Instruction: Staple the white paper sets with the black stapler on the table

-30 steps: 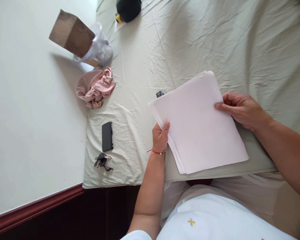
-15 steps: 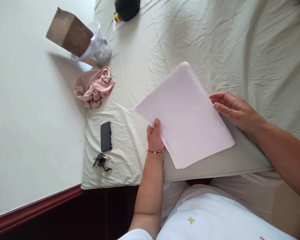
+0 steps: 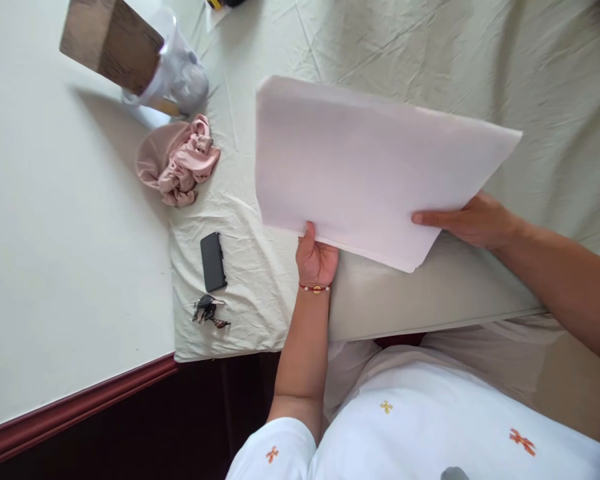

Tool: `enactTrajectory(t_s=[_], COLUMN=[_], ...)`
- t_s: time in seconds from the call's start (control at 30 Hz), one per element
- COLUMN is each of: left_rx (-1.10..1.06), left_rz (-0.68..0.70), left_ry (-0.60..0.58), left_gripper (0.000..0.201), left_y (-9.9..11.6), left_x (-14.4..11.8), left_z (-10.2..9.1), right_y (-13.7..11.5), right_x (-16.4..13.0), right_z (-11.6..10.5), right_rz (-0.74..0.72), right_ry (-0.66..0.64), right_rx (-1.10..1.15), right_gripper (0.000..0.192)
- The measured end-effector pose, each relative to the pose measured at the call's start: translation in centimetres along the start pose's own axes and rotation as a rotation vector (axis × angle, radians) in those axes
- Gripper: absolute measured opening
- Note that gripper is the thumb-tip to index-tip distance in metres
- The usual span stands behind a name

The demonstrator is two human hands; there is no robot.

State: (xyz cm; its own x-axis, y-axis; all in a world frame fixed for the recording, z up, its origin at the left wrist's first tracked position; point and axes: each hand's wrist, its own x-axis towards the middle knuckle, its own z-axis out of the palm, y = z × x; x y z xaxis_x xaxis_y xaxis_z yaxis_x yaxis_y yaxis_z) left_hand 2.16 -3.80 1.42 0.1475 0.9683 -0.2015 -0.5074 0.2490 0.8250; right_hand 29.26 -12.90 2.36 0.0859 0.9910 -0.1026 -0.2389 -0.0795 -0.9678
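Observation:
A stack of white paper sheets is held up above the cloth-covered surface, its long side running across my view. My left hand grips its near edge, thumb on top and fingers underneath. At the right end, my right hand pinches the stack with its thumb lying on the upper face; its other fingers are hidden below the paper. A red string bracelet circles my left wrist.
On the left lie a black phone, a bunch of keys and a crumpled pink cloth. Behind them stands a clear plastic container with a brown cardboard box in it, near the white wall. Wrinkled pale green cloth covers the surface.
The paper stack has turned so its long side lies across, and it has risen farther from me. My right hand, earlier at its right edge with fingers apart, now grips it. The view has shifted.

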Motion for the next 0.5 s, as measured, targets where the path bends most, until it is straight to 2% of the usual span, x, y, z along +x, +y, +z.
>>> enactTrajectory(t_s=[0.1, 0.2, 0.27, 0.33, 0.5], left_rx=[0.042, 0.129, 0.211, 0.293, 0.435], left_rz=[0.081, 0.208, 0.244, 0.283, 0.381], left_ry=[-0.010, 0.006, 0.033, 0.049, 0.080], left_gripper=[0.028, 0.046, 0.049, 0.046, 0.043], left_y=[1.3, 2.3, 2.4, 2.0, 0.9], left_x=[0.7, 1.2, 1.3, 1.4, 1.5], left_z=[-1.6, -3.1, -3.4, -3.3, -2.8], right_y=[0.0, -0.2, -0.4, -0.5, -1.0], right_x=[0.0, -0.1, -0.3, -0.4, -0.8], right_z=[-0.6, -1.2, -1.3, -1.1, -0.7], right_rz=[-0.173, -0.334, -0.395, -0.450, -0.617], right_ry=[0.255, 0.391, 0.436, 0.472, 0.443], right_rx=[-0.074, -0.176, -0.217, -0.253, -0.319], right_gripper=[0.055, 0.033, 0.026, 0.028, 0.021])
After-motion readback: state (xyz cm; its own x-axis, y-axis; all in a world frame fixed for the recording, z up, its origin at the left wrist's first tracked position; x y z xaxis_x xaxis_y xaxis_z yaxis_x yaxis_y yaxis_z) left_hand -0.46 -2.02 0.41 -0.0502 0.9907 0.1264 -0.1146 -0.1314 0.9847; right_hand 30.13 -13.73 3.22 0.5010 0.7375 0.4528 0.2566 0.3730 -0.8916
